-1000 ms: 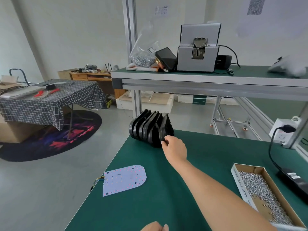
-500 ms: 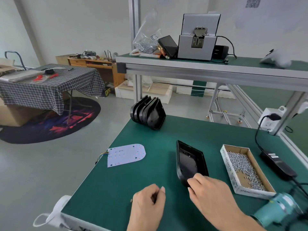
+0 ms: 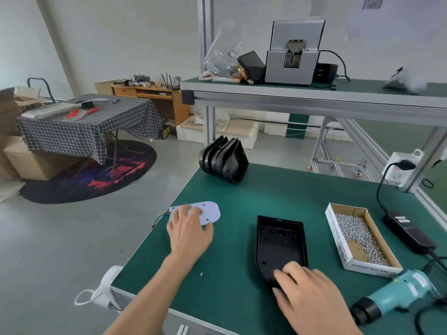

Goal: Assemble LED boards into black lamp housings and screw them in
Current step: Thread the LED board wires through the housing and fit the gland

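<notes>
A black lamp housing [image 3: 280, 243] lies open side up on the green bench [image 3: 242, 201]. My right hand [image 3: 307, 293] rests on its near rounded end, fingers on the rim. A white LED board [image 3: 210, 212] with coloured wires lies at the bench's left edge. My left hand [image 3: 189, 232] lies flat on the board's left part, fingers spread. A stack of several more black housings [image 3: 223, 160] stands on edge at the far left corner. A cardboard box of screws [image 3: 358, 235] sits to the right, with a teal electric screwdriver [image 3: 396, 296] near the front right.
A black power adapter [image 3: 408, 232] and its cable lie at the right edge, plugged into a white socket [image 3: 401, 169]. An upper shelf [image 3: 314, 97] carries a grey machine and a bag of screws. The bench's left edge drops to the floor.
My right hand brought one housing from the stack to the bench front and laid it flat. My left hand reached out from the front edge onto the LED board.
</notes>
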Demonstrator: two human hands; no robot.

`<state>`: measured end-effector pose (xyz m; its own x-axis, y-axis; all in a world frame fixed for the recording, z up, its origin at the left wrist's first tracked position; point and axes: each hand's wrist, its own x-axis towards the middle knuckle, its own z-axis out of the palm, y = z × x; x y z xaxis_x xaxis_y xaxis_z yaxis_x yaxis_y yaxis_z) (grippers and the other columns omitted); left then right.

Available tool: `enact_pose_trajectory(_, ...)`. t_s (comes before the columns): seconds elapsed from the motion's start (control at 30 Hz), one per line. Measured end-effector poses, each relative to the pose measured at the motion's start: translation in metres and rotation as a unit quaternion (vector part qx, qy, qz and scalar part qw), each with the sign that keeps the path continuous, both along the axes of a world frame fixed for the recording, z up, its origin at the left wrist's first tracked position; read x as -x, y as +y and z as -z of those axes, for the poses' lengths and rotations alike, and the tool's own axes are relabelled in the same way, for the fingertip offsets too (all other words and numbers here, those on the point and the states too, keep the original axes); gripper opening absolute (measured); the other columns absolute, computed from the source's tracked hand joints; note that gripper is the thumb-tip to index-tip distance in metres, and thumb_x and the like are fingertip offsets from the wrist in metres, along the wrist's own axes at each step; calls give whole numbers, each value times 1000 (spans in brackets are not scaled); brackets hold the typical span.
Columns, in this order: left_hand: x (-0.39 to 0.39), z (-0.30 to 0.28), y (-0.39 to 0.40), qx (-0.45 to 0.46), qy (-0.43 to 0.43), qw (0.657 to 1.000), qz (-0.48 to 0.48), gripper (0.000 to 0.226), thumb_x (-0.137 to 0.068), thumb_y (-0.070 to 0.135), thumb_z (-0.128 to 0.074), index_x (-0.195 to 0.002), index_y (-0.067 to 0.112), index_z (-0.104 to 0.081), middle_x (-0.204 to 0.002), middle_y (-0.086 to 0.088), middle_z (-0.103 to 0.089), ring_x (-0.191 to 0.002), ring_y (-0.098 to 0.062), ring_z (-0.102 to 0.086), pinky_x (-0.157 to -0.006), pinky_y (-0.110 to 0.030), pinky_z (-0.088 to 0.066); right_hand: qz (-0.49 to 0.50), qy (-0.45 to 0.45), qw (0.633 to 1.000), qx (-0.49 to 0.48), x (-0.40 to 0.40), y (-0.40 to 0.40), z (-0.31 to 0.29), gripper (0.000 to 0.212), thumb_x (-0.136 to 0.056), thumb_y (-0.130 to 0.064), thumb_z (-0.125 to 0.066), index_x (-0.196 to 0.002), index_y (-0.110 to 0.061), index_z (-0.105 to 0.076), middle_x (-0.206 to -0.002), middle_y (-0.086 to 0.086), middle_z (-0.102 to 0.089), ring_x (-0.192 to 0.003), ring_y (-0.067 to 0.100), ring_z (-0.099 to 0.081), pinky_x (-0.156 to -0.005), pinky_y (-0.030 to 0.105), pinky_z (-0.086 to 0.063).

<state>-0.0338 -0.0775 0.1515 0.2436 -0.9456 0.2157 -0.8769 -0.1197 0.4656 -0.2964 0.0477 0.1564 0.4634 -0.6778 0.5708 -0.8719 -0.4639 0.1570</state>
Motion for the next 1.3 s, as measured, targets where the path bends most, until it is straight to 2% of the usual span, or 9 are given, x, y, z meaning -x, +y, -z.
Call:
enact_pose_trajectory(0.07, -19, -6, -23, -62, -58, 996, 11, 80, -87, 63, -64, -153, 26, -39, -166, -8, -23, -154, -36, -15, -123, -53, -16, -2, -43, 999, 10, 3, 4, -7, 24, -83, -35, -63, -80, -17, -79, -75, -2, -63, -48, 18, -55, -45, 27, -46)
enact_pose_trajectory(0.17, -47, -6, -51, -191, -93, 975, 59, 114, -77, 87, -56, -165, 30, -11, -172, -8, -6, -159, -36, -4, -125, -56, -12, -1, -89, 996, 19, 10, 11, -15, 27, -87, -35, -57, -82, -20, -79, -78, -5, -64, -49, 15, -48, -47, 24, -43)
enact_pose_trajectory(0.4, -77, 1, -61, -159, -138, 977, 26, 97, -69, 96, -48, -140, 30, -51, -139, 1, -44, -128, -29, -45, -104, -48, -39, -42, -85, 995, 16, 18, 33, -11, 26, -92, -35, -57, -80, -28, -80, -77, -10, -65, -49, 10, -45, -46, 20, -43)
enact_pose_trajectory(0.57, -96, 6, -55, -171, -35, 984, -24, 117, -57, 99, -57, -146, 24, -42, -137, -8, -43, -128, -36, -47, -102, -49, -43, -56, -80, 995, 2, 17, 40, -13, 49, -107, -40, -37, -80, -33, -78, -77, -14, -63, -53, 5, -43, -51, 15, -44)
enact_pose_trajectory(0.73, -113, 6, -50, -222, -75, 966, -106, 111, -52, 108, -37, -125, 25, -47, -127, -5, -63, -115, -32, -62, -95, -50, -35, -65, -88, 994, -3, 13, 42, -19, 46, -106, -38, -40, -77, -34, -75, -76, -15, -61, -53, 4, -46, -49, 17, -47)
enact_pose_trajectory(1.0, -115, -24, -33, 50, -19, 996, -71, 38, -93, 50, -65, -101, 14, -59, -107, -13, -64, -89, -41, -64, -73, -42, -45, -67, -179, 977, -92, -2, 43, -33, 12, -85, -33, -69, -93, -31, -79, -90, -17, -65, -59, 4, -56, -54, 19, -52)
enact_pose_trajectory(1.13, -86, -83, -5, 149, -77, 985, 42, 31, -91, 50, -70, -101, 21, -62, -93, 0, -55, -85, -38, -64, -70, -40, -45, -52, -276, 952, -124, -21, 30, -56, 38, -92, -39, -65, -128, -27, -73, -122, -17, -63, -106, 2, -64, -83, 22, -55)
enact_pose_trajectory(1.23, -54, -125, 33, 236, -136, 944, 184, 38, -85, 54, -63, -104, 22, -71, -88, 2, -54, -74, -33, -62, -65, -39, -50, -57, -255, 953, -153, -40, 12, -88, 68, -95, -46, -63, -157, -23, -45, -153, -10, -42, -146, 8, -36, -118, 21, -31)
enact_pose_trajectory(1.3, -33, -146, 59, 268, -152, 912, 269, 40, -86, 52, -63, -108, 21, -73, -87, 2, -55, -68, -32, -60, -62, -40, -52, -53, -232, 951, -196, -49, -1, -108, 81, -94, -53, -62, -163, -30, -28, -159, -18, -29, -150, 1, -21, -120, 18, -18)
